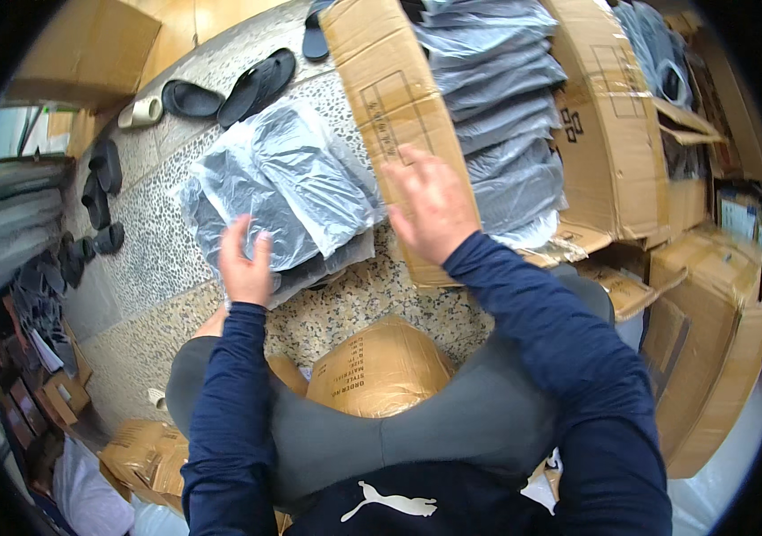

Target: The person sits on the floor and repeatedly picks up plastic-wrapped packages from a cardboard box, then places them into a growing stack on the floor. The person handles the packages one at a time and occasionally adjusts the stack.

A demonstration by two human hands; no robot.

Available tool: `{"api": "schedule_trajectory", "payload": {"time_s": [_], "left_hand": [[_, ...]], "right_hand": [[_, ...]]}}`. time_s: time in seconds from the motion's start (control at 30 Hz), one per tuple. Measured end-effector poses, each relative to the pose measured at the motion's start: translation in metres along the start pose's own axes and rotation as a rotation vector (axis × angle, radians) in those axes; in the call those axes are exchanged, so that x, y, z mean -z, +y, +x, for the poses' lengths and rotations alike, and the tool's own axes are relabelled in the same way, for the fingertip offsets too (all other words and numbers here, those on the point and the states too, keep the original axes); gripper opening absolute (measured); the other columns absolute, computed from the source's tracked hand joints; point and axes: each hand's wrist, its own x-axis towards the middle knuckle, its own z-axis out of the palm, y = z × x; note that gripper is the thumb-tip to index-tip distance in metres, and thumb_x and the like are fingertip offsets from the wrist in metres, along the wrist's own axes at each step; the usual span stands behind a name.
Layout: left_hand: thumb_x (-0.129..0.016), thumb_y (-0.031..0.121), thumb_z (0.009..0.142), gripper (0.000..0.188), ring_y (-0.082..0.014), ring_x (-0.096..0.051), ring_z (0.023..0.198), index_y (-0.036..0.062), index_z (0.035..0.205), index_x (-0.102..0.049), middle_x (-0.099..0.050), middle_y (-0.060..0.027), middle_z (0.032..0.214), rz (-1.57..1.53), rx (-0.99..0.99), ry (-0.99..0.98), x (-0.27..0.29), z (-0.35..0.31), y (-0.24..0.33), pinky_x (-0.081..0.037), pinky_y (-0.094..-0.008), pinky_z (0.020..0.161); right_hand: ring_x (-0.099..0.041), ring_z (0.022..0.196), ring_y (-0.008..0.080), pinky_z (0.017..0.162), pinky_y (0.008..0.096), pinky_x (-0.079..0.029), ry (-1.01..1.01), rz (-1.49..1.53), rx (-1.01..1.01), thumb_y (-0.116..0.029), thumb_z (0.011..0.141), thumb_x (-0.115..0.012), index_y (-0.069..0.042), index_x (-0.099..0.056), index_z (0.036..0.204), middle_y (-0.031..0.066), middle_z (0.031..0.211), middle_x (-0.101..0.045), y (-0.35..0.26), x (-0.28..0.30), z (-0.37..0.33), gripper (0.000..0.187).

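Plastic-wrapped bundle (305, 183) by left hand (246, 271), right hand (439, 205) at carton flap (388, 85)

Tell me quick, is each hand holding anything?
Left hand: open, empty, at flat dark plastic-wrapped packages.
Right hand: open, empty, over brown cardboard flap.

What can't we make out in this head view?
- Contents of the bagged pack on the floor: head view, blurred by cloudy plastic.
- Left hand contact with that pack: head view, hidden by the downward angle.
- Near end of the taped box: head view, hidden by the grey trousers.
- Topmost slipper: head view, cut off by the upper edge.
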Motion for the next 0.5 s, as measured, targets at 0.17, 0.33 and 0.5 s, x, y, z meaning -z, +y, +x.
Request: {"api": "schedule_trajectory", "payload": {"time_s": [0.17,0.33,0.5], "left_hand": [[-0.064,0.030,0.090,0.052,-0.0264,-0.059,0.110,0.0006,0.131,-0.051,-0.059,-0.0191,0.122,-0.157,0.122,-0.643,-0.107,-0.066,0.091,-0.046,-0.0351,0.095],[-0.051,0.043,0.097,0.077,-0.0286,-0.033,0.138,-0.0054,0.147,-0.018,-0.032,-0.0247,0.149,-0.731,0.432,-0.738,-0.201,-0.065,0.158,-0.028,-0.0335,0.111],[-0.039,0.039,0.098,0.055,-0.0256,-0.068,0.083,-0.0013,0.134,-0.045,-0.066,-0.0209,0.107,-0.740,0.894,-0.394,-0.238,-0.033,0.117,-0.052,-0.0309,0.068]], "right_hand": [[-0.052,0.119,0.0386,0.097,0.0455,-0.044,-0.318,0.110,-0.637,-0.024,0.078,-0.069,-0.004,-0.049,0.123,0.0277,0.125,-0.053,0.064,0.014,-0.071,0.053],[-0.065,0.094,0.0400,0.082,0.0482,-0.052,-0.450,0.149,-0.765,-0.022,0.084,-0.059,-0.004,-0.054,0.108,0.0265,0.096,-0.066,0.066,0.012,-0.072,0.031],[-0.067,0.093,0.0375,0.082,0.0445,-0.053,-0.501,0.225,-0.798,-0.015,0.087,-0.051,-0.002,-0.048,0.127,0.0233,0.096,-0.068,0.066,0.012,-0.072,0.042]]}}
